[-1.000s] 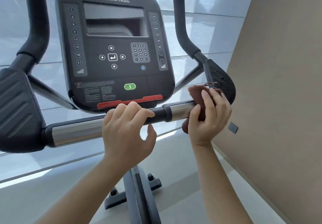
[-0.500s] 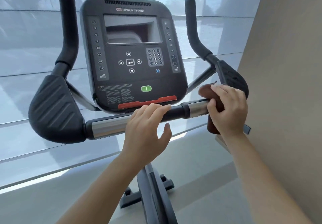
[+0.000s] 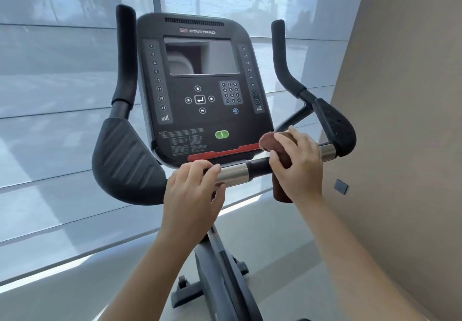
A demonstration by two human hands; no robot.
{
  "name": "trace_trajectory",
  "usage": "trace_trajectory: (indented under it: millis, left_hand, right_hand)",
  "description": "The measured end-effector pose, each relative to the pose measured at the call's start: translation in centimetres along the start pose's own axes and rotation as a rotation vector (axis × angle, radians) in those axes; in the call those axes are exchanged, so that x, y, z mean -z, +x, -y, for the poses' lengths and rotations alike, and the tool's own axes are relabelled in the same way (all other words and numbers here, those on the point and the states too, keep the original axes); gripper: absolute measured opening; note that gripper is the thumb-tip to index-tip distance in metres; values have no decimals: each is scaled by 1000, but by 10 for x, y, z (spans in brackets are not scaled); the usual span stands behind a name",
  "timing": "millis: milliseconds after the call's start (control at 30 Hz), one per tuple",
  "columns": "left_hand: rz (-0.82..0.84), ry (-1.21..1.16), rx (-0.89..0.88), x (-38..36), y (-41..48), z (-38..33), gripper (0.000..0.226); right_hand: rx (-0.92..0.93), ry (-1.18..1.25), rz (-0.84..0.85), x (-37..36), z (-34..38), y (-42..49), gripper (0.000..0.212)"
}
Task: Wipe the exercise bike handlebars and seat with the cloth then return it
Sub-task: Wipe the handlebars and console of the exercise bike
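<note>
Wiping under way: right hand (image 3: 298, 160) grasps the brown cloth (image 3: 272, 143) wrapped over the handlebar crossbar (image 3: 233, 174), left hand (image 3: 193, 190) curls its fingers over the same bar; seat, not in view, and cloth return judged outstanding.
</note>
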State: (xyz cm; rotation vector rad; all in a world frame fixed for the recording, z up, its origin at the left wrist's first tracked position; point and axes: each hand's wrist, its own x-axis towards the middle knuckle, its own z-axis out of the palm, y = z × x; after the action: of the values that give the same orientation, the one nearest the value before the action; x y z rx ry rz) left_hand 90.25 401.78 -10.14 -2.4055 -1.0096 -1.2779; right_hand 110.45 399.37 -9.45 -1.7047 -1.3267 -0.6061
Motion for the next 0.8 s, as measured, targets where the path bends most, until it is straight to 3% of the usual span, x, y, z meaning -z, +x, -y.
trace_trajectory:
  millis: [267,633,800]
  left_hand:
    - [-19,-71,-17,-1,-1,3,28]
    - [137,-222,-68,13,-10,10,39]
    - [132,-326,-119,22,-32,13,36]
  right_hand:
    - [72,-90,-30,-5,35,-19,30]
    - [22,-165,-13,12,58,-42,42]
    - [-40,-179,-40,32,74,-70,43]
